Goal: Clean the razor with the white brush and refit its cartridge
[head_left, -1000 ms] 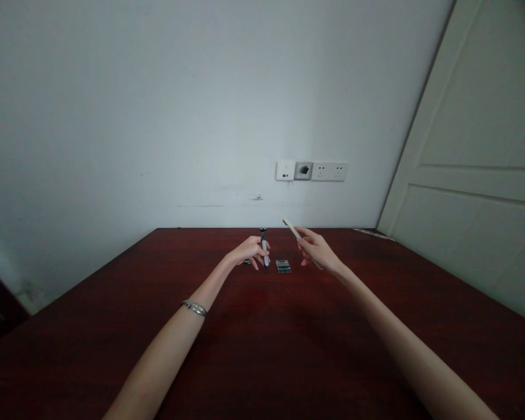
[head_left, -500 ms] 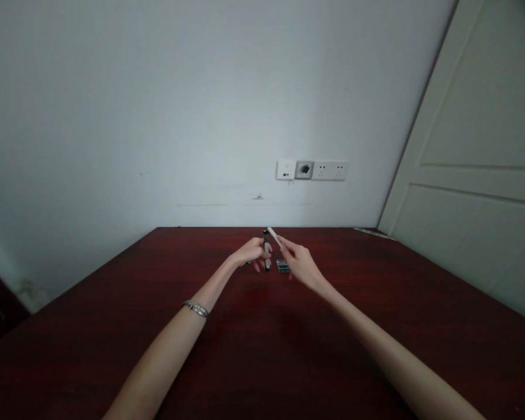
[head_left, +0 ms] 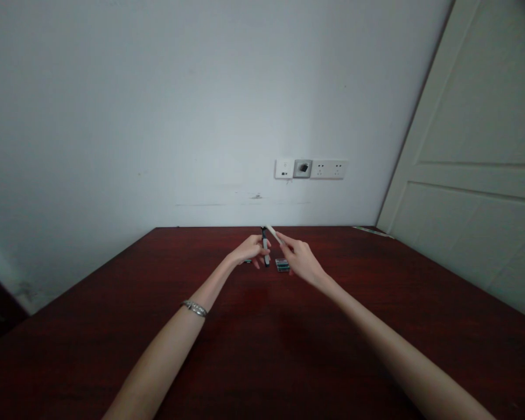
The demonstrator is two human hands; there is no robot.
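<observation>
My left hand point(head_left: 251, 251) is closed around the grey-and-black handle of a razor point(head_left: 266, 252), held nearly upright with its dark head at the top. In my right hand point(head_left: 301, 259) is a slim white stick point(head_left: 273, 233), pinched near its lower end and slanting up to the left. Its tip is beside or against the razor head; which of the two I cannot tell. A small clear case point(head_left: 282, 265) with dark contents lies on the table, partly behind my right fingers. Something small and dark point(head_left: 247, 261) shows under my left hand, mostly hidden.
The dark red table point(head_left: 254, 350) runs back to a pale wall with a row of sockets point(head_left: 319, 169). A pale door panel point(head_left: 472, 204) stands along the right side. A thin flat strip point(head_left: 373, 231) lies at the table's back right corner.
Both hands keep their grips and have barely moved. The whole view has shifted very slightly, and the razor and white stick sit a touch higher and further left.
</observation>
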